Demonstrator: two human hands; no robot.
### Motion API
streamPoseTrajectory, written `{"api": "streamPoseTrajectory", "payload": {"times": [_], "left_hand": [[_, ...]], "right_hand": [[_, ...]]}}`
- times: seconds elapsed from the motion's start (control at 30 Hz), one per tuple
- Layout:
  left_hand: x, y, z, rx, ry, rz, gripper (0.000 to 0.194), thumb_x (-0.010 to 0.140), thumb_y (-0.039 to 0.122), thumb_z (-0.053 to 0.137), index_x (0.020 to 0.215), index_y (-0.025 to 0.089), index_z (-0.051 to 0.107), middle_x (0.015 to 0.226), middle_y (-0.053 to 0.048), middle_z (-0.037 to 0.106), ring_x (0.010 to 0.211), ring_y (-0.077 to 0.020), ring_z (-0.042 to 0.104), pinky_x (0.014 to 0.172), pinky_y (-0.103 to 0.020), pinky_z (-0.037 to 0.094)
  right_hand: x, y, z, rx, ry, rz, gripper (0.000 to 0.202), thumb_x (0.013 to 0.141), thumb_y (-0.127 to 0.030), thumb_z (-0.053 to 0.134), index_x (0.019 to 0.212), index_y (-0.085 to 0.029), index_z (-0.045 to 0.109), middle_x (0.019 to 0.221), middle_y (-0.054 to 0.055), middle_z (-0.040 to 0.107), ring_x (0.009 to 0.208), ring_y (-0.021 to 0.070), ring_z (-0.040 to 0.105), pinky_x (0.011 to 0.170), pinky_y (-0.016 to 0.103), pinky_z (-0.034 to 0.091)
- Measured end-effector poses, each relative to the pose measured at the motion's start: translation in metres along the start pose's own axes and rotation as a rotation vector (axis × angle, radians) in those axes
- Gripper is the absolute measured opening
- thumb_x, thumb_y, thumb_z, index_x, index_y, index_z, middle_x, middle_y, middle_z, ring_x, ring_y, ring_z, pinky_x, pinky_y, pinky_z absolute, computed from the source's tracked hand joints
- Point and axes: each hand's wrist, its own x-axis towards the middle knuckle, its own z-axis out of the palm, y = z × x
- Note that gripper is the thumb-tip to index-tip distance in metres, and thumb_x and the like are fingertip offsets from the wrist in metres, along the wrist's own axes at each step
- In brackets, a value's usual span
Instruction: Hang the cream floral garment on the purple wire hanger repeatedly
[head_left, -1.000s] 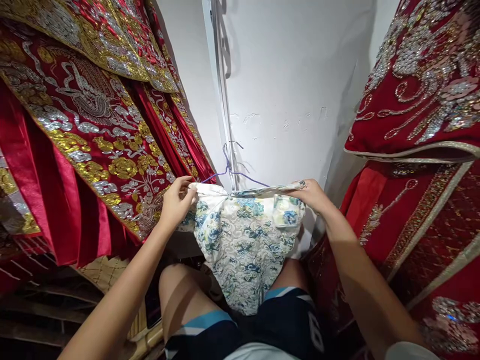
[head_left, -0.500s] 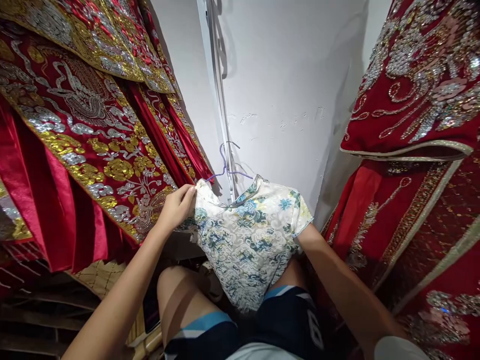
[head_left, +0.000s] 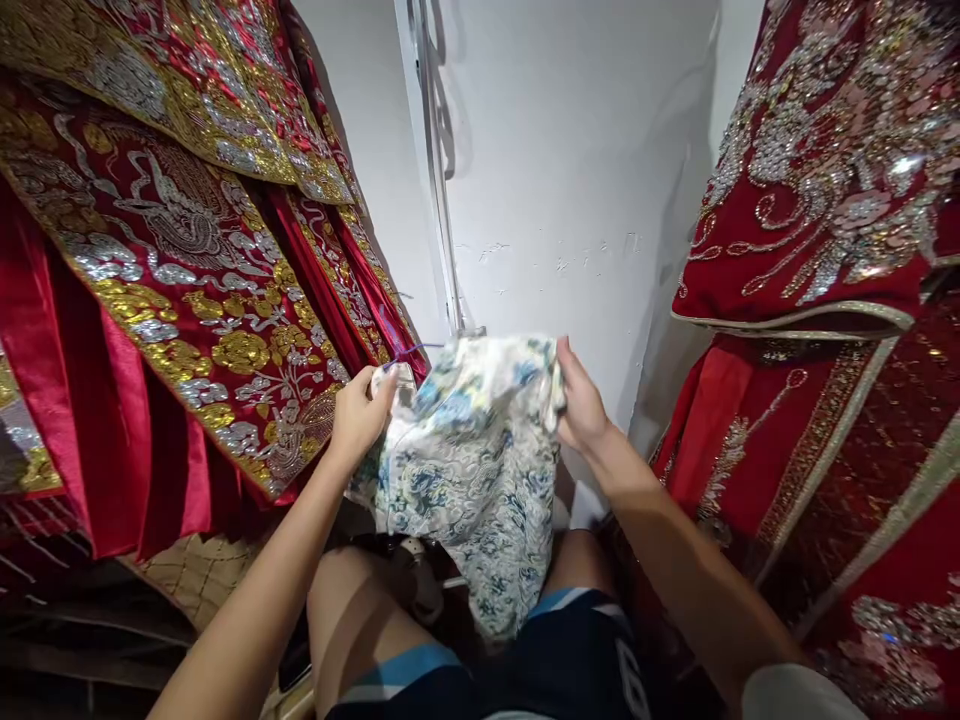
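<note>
Mid-frame, the right hand (head_left: 585, 405), now outside the white, blue-flowered fabric top (head_left: 465, 490), pinches it opposite the likewise pinching left hand (head_left: 360, 415), leaving it bunched.

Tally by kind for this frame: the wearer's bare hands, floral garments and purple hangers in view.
Bare hands: 2 (left hand, right hand)
Floral garment: 1
Purple hanger, partly hidden: 1
Total: 4
</note>
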Motion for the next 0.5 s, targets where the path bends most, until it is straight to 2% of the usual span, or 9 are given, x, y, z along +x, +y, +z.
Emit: {"api": "streamPoseTrajectory", "payload": {"times": [0.07,0.1,0.17,0.2,0.27,0.33,0.37,0.43,0.5], "left_hand": [[-0.010,-0.004,0.006,-0.155,0.118,-0.110,0.044,0.091,0.054,0.052,0.063,0.020,0.048,0.057,0.003,0.042,0.056,-0.0139,0.040,0.055,-0.028,0.028],[-0.016,-0.004,0.010,-0.242,0.168,-0.163,0.047,0.093,0.056,0.047,0.062,0.021,0.046,0.056,0.003,0.041,0.055,-0.0141,0.039,0.054,-0.028,0.029],[-0.028,-0.002,0.018,-0.363,0.212,-0.226,0.056,0.097,0.062,0.031,0.061,0.022,0.046,0.055,0.001,0.042,0.052,-0.0146,0.039,0.053,-0.029,0.031],[-0.033,0.001,0.022,-0.405,0.190,-0.234,0.062,0.098,0.065,0.022,0.059,0.023,0.045,0.053,0.001,0.042,0.051,-0.0146,0.039,0.052,-0.029,0.032],[-0.040,0.013,0.032,-0.573,0.033,-0.250,0.068,0.095,0.071,0.013,0.054,0.023,0.040,0.049,0.000,0.037,0.047,-0.0139,0.038,0.049,-0.029,0.034],[-0.045,0.031,0.043,-0.832,-0.227,-0.295,0.069,0.090,0.077,0.016,0.052,0.023,0.035,0.046,0.001,0.032,0.043,-0.0126,0.034,0.047,-0.028,0.035],[-0.047,0.040,0.048,-0.945,-0.366,-0.324,0.069,0.089,0.079,0.019,0.053,0.023,0.035,0.045,0.002,0.032,0.042,-0.0120,0.034,0.046,-0.028,0.036],[-0.053,0.058,0.054,-1.044,-0.580,-0.388,0.069,0.087,0.081,0.025,0.056,0.022,0.040,0.047,0.001,0.038,0.042,-0.0119,0.037,0.049,-0.030,0.041],[-0.060,0.069,0.055,-1.021,-0.676,-0.442,0.067,0.086,0.082,0.032,0.063,0.021,0.049,0.058,-0.004,0.052,0.050,-0.0152,0.051,0.058,-0.035,0.050]], "right_hand": [[-0.021,-0.012,0.015,0.017,-0.316,0.010,0.085,0.090,-0.083,0.017,0.110,-0.022,0.073,0.107,0.010,0.075,0.117,0.0268,0.064,0.101,0.043,0.049],[-0.032,-0.015,0.020,0.000,-0.452,0.004,0.082,0.091,-0.081,0.021,0.108,-0.021,0.074,0.109,0.011,0.074,0.117,0.0273,0.064,0.103,0.043,0.047],[-0.046,-0.014,0.023,-0.105,-0.557,-0.013,0.065,0.094,-0.073,0.038,0.108,-0.021,0.075,0.114,0.010,0.073,0.117,0.0273,0.064,0.105,0.042,0.045],[-0.049,-0.008,0.023,-0.175,-0.513,-0.016,0.054,0.095,-0.066,0.047,0.110,-0.022,0.074,0.118,0.009,0.072,0.118,0.0269,0.063,0.106,0.041,0.043],[-0.048,0.011,0.021,-0.316,-0.300,-0.004,0.040,0.095,-0.054,0.057,0.121,-0.026,0.069,0.129,0.007,0.067,0.125,0.0260,0.057,0.110,0.040,0.039],[-0.046,0.036,0.019,-0.403,-0.116,0.020,0.044,0.093,-0.053,0.060,0.129,-0.028,0.063,0.138,0.007,0.060,0.132,0.0259,0.051,0.111,0.040,0.036],[-0.046,0.049,0.017,-0.411,-0.086,0.052,0.044,0.092,-0.054,0.061,0.126,-0.026,0.064,0.136,0.007,0.061,0.129,0.0262,0.052,0.109,0.039,0.038],[-0.052,0.070,0.014,-0.334,-0.127,0.168,0.045,0.090,-0.060,0.060,0.104,-0.019,0.071,0.112,0.008,0.071,0.107,0.0254,0.062,0.093,0.036,0.047],[-0.064,0.080,0.007,-0.160,-0.186,0.309,0.052,0.088,-0.066,0.058,0.080,-0.016,0.069,0.080,0.005,0.070,0.075,0.0201,0.063,0.069,0.031,0.048]]}}
